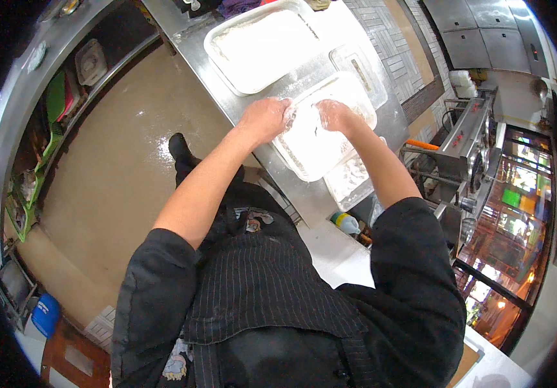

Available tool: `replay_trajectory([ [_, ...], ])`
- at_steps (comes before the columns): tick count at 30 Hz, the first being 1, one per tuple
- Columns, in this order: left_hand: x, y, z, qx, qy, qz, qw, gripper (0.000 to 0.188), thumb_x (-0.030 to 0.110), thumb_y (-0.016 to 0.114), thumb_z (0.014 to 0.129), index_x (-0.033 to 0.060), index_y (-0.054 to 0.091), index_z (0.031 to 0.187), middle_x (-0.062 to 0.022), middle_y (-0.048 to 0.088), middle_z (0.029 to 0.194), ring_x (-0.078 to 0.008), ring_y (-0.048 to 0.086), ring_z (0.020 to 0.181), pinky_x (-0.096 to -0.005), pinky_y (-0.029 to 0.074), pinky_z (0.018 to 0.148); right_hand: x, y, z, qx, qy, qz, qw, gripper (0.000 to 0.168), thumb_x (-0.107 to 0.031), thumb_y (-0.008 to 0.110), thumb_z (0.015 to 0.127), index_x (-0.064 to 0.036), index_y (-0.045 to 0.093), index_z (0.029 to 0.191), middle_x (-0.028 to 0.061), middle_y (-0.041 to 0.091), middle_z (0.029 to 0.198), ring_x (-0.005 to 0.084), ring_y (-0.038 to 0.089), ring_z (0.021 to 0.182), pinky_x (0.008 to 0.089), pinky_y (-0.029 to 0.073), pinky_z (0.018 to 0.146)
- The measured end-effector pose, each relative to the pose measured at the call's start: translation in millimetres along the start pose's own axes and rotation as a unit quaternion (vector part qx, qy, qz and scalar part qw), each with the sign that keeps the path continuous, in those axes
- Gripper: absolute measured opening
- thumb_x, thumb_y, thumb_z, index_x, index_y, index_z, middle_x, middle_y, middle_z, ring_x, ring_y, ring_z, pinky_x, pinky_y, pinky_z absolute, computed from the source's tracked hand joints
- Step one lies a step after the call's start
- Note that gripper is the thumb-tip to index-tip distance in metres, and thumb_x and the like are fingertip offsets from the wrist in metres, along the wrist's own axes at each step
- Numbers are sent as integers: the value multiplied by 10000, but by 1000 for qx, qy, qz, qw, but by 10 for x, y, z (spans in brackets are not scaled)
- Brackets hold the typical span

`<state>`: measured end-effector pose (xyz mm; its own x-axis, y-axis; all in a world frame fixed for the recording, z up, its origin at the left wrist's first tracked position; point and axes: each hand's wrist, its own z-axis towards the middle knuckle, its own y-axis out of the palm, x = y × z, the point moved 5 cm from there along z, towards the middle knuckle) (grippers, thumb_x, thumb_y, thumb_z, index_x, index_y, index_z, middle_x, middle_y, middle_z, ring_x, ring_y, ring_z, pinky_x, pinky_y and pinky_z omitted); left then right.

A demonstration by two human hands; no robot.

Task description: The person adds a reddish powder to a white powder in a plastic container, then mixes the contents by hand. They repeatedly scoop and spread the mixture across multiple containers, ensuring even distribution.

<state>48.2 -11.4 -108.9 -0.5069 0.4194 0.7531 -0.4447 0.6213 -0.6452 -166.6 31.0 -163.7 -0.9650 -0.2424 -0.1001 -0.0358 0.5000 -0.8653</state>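
My left hand (268, 118), dusted white, is at the left rim of a shallow white plastic tub (284, 151). Its fingertips are lost in glare, so any grip is unclear. Over the same tub, my right hand (335, 116) points its powdery fingers down at a white, flour-like powder (319, 148). Whether those fingers pinch anything is hidden by the overexposure. A larger white tub (218, 65), also holding white powder, stands beyond my left hand. Partly under the near tub is a clear container (351, 201) with white clumps or powder inside.
Powder specks mark the steel worktable (201, 75). A translucent plastic lid (378, 92) lies at its far side. A bottle (346, 223) stands below the right corner. Cooking equipment (472, 128) is to the right, and a steel shelf unit (128, 58) curves along the left.
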Motion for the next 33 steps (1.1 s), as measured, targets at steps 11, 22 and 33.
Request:
replay_trajectory([
  [11,-42,85,33,18,8,-1,1000,309,239,505,914,76,652,1132,-197,662,1016,-390,625,958,-493,496,817,-646,-385,-607,-3,-85,43,995,278,-234,581,873,-25,637,1047,212,665,1028,353,626,1008,434,502,861],
  [22,-62,97,17,12,15,4,1000,333,178,501,895,63,635,1178,-222,648,1048,-402,609,988,-490,483,847,101,-61,-112,-34,65,94,993,258,-159,517,828,25,629,970,227,637,981,373,615,929,438,484,875],
  [33,52,102,-90,52,33,2,998,242,181,503,914,7,601,1050,-243,633,877,-429,615,854,-528,479,770,403,113,-486,167,157,324,918,259,-113,604,757,29,622,972,258,644,1017,376,610,1009,433,489,889],
])
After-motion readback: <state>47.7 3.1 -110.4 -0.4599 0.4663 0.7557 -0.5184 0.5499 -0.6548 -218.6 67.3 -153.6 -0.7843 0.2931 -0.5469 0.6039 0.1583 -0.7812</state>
